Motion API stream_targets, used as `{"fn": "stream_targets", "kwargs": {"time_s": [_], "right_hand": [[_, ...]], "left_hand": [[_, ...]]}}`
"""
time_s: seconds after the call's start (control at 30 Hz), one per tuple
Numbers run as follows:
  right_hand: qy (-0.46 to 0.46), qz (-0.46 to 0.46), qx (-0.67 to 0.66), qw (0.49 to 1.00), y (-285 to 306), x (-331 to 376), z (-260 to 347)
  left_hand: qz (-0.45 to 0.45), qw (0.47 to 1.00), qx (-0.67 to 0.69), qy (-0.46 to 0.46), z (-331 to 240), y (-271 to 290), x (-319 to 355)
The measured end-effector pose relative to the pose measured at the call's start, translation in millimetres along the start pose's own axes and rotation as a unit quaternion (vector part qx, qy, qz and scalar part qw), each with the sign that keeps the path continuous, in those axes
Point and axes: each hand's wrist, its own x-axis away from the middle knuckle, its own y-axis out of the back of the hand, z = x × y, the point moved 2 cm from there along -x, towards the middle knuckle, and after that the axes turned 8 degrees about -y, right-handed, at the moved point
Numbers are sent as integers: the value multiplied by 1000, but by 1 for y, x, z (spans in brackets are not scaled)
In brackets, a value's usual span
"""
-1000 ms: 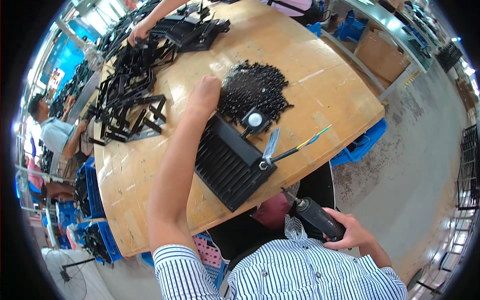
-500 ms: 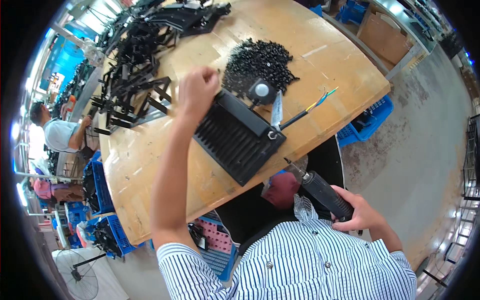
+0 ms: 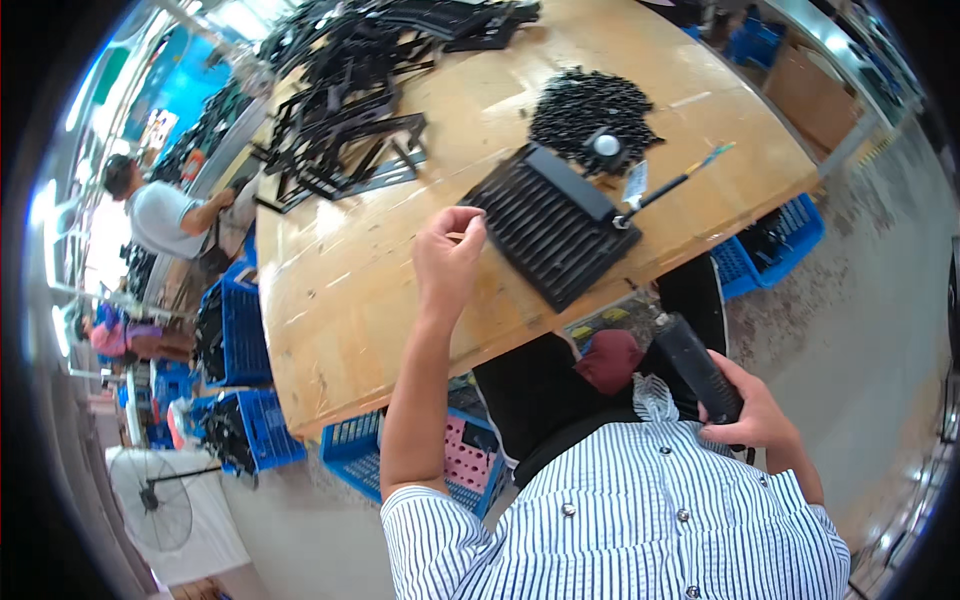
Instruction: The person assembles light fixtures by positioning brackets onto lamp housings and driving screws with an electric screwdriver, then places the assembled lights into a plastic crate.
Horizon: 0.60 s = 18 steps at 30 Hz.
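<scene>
A black floodlight (image 3: 550, 225) with a finned back lies on the wooden table, near its front edge. A round white sensor (image 3: 606, 146) sits at its far side, and a cable with bare coloured wires (image 3: 680, 185) runs out to the right. My left hand (image 3: 450, 260) is closed in a pinch beside the floodlight's left corner; what its fingertips hold, if anything, is too small to make out. My right hand (image 3: 748, 402) is wrapped round a black electric screwdriver (image 3: 697, 368), held in front of the table with its bit pointing up toward the edge.
Behind the floodlight lies a heap of small black screws (image 3: 590, 108). Black metal brackets (image 3: 340, 125) are piled at the table's far left. Blue crates (image 3: 785, 240) stand below the table on both sides. A person (image 3: 165, 215) is at work off to the left.
My left hand has come back from the floodlight's far corner to its left corner, still pinched. The whole view has shifted; the right hand keeps its grip on the screwdriver.
</scene>
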Motion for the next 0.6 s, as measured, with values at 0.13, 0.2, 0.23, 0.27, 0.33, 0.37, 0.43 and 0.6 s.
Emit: {"fn": "stream_targets", "kwargs": {"time_s": [0.13,0.2,0.23,0.27,0.33,0.37,0.43,0.6], "right_hand": [[0,-6,-49,999,-1,-2,6],[5,2,-56,998,2,-3,5],[14,-12,-74,997,4,-2,5],[23,-27,-93,995,4,-2,6],[21,-27,-126,991,5,-2,6],[29,-29,-143,989,5,-3,5],[37,-39,-161,986,6,-6,5],[35,-11,-168,985,9,-13,10]], "left_hand": [[-68,998,-1,-2,28,26,-3],[-73,997,-19,-1,41,40,-10],[-72,997,-32,-1,45,45,-13],[-75,997,-35,-1,49,47,-17],[-53,995,-69,51,42,46,-23],[-53,995,-70,51,44,44,-27],[-54,997,-53,0,43,35,-38],[1,987,-122,-105,5,-12,-86]]}}
